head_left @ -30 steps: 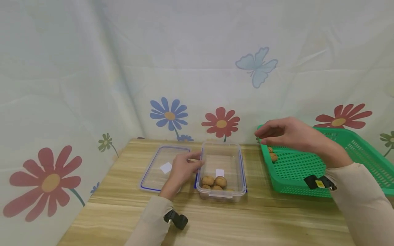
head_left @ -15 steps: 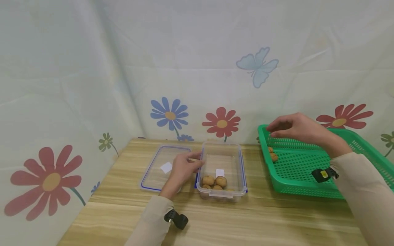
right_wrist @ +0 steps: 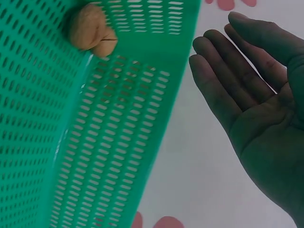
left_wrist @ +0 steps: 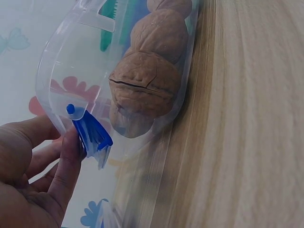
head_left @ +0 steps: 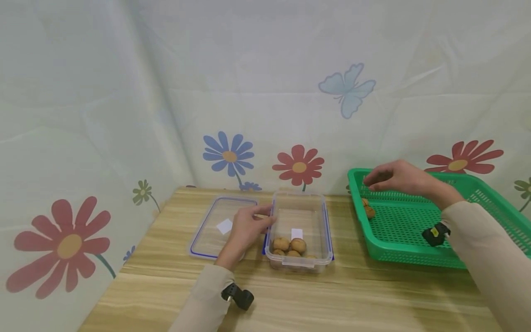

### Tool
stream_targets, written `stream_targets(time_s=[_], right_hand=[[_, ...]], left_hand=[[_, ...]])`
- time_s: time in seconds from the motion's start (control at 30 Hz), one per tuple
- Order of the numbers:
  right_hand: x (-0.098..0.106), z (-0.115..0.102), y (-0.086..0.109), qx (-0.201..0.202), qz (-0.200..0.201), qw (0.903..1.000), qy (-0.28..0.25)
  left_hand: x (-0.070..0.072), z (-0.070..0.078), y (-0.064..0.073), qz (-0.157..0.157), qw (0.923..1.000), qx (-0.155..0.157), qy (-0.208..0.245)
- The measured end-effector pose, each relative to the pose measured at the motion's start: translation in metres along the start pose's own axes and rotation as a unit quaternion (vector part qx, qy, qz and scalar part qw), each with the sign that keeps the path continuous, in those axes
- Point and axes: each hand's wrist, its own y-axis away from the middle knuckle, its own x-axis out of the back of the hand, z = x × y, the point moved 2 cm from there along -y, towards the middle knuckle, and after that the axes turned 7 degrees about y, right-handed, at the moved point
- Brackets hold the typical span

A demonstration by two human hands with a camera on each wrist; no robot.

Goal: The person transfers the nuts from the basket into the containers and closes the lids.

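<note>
A clear plastic food container (head_left: 297, 263) with blue side latches stands open-topped on the table, several walnuts (head_left: 297, 246) gathered at its near end. My left hand (head_left: 247, 227) is at its left side, thumb and fingertips on the rim and the blue latch (left_wrist: 92, 135), as the left wrist view shows. My right hand (head_left: 402, 177) hangs over the back left part of the green basket (head_left: 369, 251), fingers loosely bent and nothing held. In the right wrist view its palm and fingers (right_wrist: 218, 90) are bare. Walnuts (right_wrist: 90, 28) lie in the basket's left corner below.
The container's clear lid (head_left: 203, 240), edged with a blue seal, lies flat to the left, partly behind my left hand. A wooden table (head_left: 323, 304) carries everything. A flower-printed cloth (head_left: 257, 115) hangs close behind it.
My right hand has moved right, from the basket's left edge to over its inside, and dipped slightly in the last half second. My left hand and the container have stayed put.
</note>
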Motion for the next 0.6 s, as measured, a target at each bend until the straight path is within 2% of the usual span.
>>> stream_targets(time_s=[0.4,0.6], right_hand=[[-0.014,0.028,-0.005,0.002,-0.056,0.9977,-0.039],[-0.023,0.037,-0.008,0.008,-0.074,0.9968,-0.028]], left_hand=[[0.0,0.001,0.002,0.003,1.0,0.006,0.0],[0.0,0.001,0.002,0.003,1.0,0.006,0.0]])
